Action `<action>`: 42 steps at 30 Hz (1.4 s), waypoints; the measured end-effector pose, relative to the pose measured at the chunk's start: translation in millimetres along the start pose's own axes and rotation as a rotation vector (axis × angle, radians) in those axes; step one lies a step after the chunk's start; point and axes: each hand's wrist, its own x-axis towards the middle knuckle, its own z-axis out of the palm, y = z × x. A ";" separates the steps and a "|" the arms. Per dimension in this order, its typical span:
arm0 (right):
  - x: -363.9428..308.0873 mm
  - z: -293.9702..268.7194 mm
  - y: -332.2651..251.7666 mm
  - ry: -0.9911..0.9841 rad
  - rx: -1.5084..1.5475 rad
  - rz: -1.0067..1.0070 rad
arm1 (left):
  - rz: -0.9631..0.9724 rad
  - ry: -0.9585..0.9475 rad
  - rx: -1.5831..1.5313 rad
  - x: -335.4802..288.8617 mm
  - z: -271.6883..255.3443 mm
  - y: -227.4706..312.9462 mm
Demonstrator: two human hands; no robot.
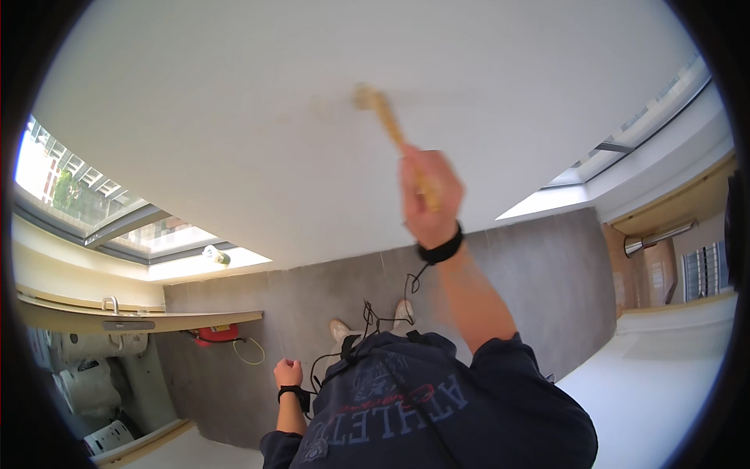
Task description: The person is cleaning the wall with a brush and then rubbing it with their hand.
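Note:
My right hand (433, 187) is wrapped round the yellowish wooden handle of a brush-like tool (387, 117), stretched out in front of me. The tool's short head points up and left, at or close to the pale wall (234, 133). Motion blur hides what the head is made of and whether it touches. Faint brownish smudges or shadows show on the wall beside it. Low at my left side hangs my left hand (289, 373), its fingers curled in with nothing visible in them. Each wrist wears a black band, and a dark cable hangs near them.
Grey floor (258, 313) lies under my feet. Windows flank the wall; a small greenish-white roll or can (216, 255) sits on the left sill. A red object (216, 334) with a cord lies beside the left counter (195, 320). A wooden unit (672, 203) stands right.

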 end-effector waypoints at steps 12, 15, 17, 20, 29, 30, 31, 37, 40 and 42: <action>-24.9 53.2 -33.1 -0.205 0.268 -0.026 | 0.083 0.019 0.100 -12.7 -24.5 37.4; -20.6 18.6 -1.7 0.027 0.018 -0.007 | 0.081 0.040 0.074 -13.6 -28.3 35.9; -15.8 -63.5 38.1 0.330 -0.184 0.309 | 0.142 0.079 0.098 -9.7 -33.4 21.0; -29.3 -202.2 75.6 0.638 -0.435 0.406 | 0.347 0.155 -0.028 -3.3 -63.0 83.4; -126.4 -240.6 48.6 0.370 -0.523 0.488 | 1.201 0.939 -0.143 -21.5 -149.7 477.9; -129.4 -246.4 52.4 0.345 -0.515 0.473 | 1.171 0.973 -0.195 -24.3 -145.1 503.0; -135.8 -256.8 59.2 0.318 -0.522 0.481 | 1.147 1.009 -0.252 -24.6 -137.1 526.8; -170.5 -376.5 112.9 0.229 -0.549 0.580 | 0.982 1.038 -0.444 -60.5 -65.3 612.6; -173.0 -429.4 135.0 0.184 -0.542 0.604 | 1.033 1.039 -0.391 -92.5 -31.2 640.3; -165.6 -448.0 149.2 0.170 -0.534 0.638 | 1.290 0.883 -0.208 -139.3 5.5 664.8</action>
